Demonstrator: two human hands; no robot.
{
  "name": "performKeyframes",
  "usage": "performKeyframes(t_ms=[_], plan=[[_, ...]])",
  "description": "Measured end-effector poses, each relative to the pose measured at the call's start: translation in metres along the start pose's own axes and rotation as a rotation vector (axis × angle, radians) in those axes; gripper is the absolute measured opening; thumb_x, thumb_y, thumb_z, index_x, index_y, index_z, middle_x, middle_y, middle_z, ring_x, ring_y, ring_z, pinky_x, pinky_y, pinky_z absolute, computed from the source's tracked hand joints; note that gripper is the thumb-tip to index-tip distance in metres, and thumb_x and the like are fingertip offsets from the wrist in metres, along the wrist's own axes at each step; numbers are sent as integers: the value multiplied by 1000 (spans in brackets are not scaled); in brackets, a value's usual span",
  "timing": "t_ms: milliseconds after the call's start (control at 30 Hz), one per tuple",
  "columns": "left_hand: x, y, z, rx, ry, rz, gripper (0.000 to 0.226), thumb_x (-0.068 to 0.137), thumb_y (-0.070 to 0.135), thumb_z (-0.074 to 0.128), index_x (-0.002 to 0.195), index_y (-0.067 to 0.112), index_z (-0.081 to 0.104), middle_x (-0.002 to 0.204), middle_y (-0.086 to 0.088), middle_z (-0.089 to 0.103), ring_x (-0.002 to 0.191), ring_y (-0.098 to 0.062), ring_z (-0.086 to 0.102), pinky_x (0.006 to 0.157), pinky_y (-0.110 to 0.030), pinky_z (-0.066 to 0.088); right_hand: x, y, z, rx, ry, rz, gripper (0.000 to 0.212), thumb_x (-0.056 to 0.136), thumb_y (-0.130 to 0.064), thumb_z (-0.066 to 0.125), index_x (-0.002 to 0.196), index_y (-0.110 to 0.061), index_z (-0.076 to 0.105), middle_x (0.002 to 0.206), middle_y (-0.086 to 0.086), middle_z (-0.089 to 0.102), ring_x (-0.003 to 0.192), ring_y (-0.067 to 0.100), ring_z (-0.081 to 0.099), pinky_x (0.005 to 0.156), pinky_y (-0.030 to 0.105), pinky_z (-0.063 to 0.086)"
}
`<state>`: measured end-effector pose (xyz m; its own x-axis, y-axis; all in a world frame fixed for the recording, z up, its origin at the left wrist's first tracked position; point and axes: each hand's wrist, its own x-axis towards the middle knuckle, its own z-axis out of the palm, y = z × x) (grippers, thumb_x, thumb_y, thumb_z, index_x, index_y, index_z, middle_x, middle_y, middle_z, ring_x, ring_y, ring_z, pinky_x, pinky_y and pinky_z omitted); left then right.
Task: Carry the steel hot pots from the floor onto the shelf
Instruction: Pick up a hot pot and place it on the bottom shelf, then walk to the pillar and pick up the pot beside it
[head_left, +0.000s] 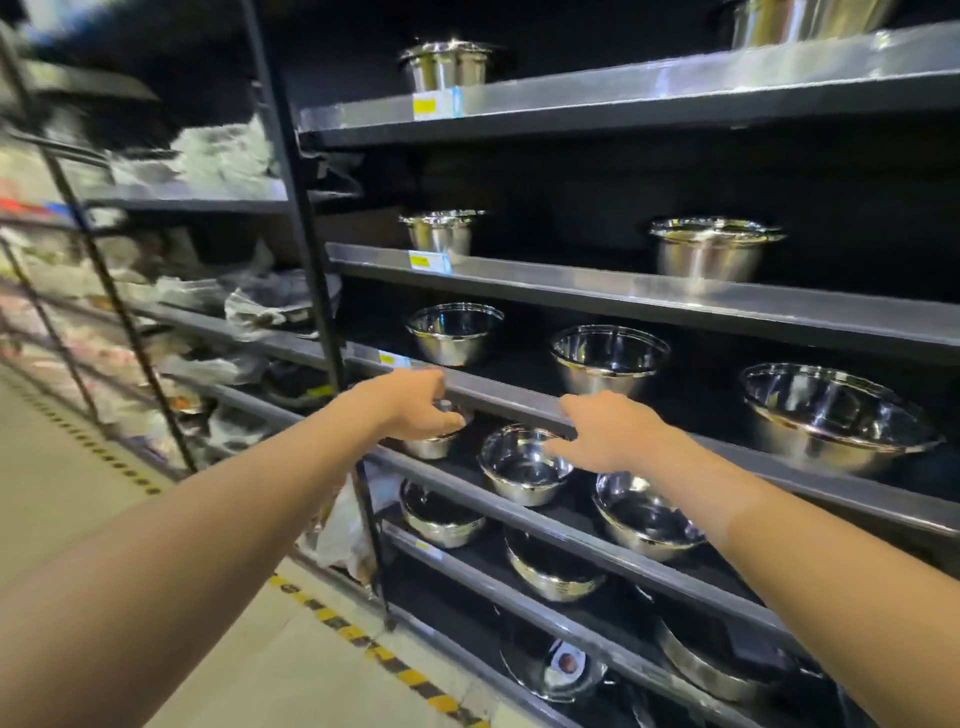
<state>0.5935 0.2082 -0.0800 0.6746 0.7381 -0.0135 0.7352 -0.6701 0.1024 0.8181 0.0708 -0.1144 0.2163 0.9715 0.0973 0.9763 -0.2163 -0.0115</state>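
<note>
While both bare arms are stretched toward the rack, the left hand (415, 408) is seen curled over a small steel pot (434, 444) at the shelf (519, 509) edge, apparently gripped. The right hand (602, 434) is held open, empty, over a neighbouring bowl (519, 470). Room is left behind; more steel bowls (610, 358) are parked higher up.

A dark metal shelf unit (623, 410) rises in several tiers from a pale floor (62, 509) marked with a yellow-and-black stripe (363, 642). Lidded steel pots (711, 252) stand well apart on the upper tiers. Open steel bowls (610, 358) sit in rows on the middle and lower tiers. Yellow price labels (428, 260) are fixed to the shelf edges.
</note>
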Motion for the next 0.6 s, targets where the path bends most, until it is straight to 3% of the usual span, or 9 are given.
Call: performKeyframes(t_ms=[100, 233, 333, 400, 600], plan=[[-16, -43, -2, -15, -7, -154, 63, 86, 61, 57, 129, 15, 53, 128, -9, 61, 110, -29, 59, 88, -40, 49, 40, -44, 7, 10, -36, -153, 54, 89, -60, 51, 121, -17, 55, 108, 6, 66, 100, 32, 60, 82, 45, 54], [-56, -91, -5, -27, 24, -356, 61, 86, 60, 58, 129, 18, 53, 126, -8, 62, 110, -28, 59, 81, -36, 47, 82, -104, 9, 46, -29, -384, 49, 86, -63, 50, 109, -20, 57, 101, 4, 64, 96, 31, 59, 78, 43, 54], [-105, -126, -8, -24, 74, -550, 63, 85, 58, 61, 130, 14, 54, 127, -10, 63, 112, -29, 59, 89, -39, 50, 102, -159, 7, 65, -38, -551, 47, 85, -66, 51, 103, -23, 54, 96, 2, 59, 96, 31, 57, 76, 43, 53], [-148, -148, -9, -10, 105, -682, 63, 86, 57, 61, 129, 11, 55, 127, -12, 61, 113, -31, 58, 90, -39, 48, 107, -199, 6, 72, -41, -665, 45, 86, -65, 52, 101, -23, 50, 104, 4, 62, 102, 33, 58, 80, 45, 54], [-302, -184, -7, -12, 92, -1101, 65, 85, 62, 60, 132, 18, 52, 131, -7, 59, 114, -29, 55, 80, -35, 43, 78, -336, 2, 77, -51, -940, 63, 88, -64, 51, 133, -19, 52, 128, 8, 60, 119, 33, 54, 93, 48, 51]])
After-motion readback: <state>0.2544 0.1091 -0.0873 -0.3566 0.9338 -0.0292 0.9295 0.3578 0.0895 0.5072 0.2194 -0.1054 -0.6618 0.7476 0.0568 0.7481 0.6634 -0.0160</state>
